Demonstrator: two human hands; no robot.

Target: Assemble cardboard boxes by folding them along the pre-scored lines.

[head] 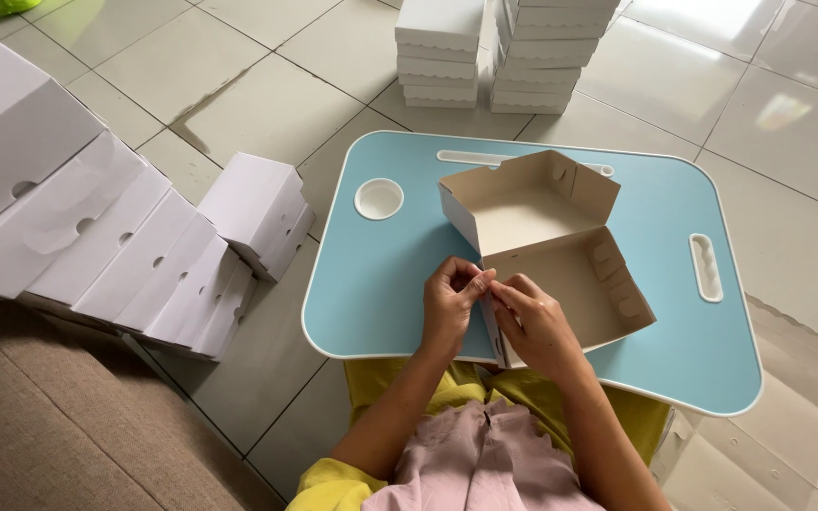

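L hand (450,305): fingers pinching near-left corner flap of box
R hand (534,322): fingers pressed on same flap
box (546,248): open, brown inside, centre of blue lap table (371,284)
step: prob. folding/locking corner tab
next: needs tab seated in slot
left: row of folded white boxes (125,251)
far: white box stacks (499,52)

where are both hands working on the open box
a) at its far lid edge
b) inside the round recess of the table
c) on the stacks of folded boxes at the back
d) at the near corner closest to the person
d: the left hand and right hand pinch the near corner of the open cardboard box, which sits on the light blue lap table.
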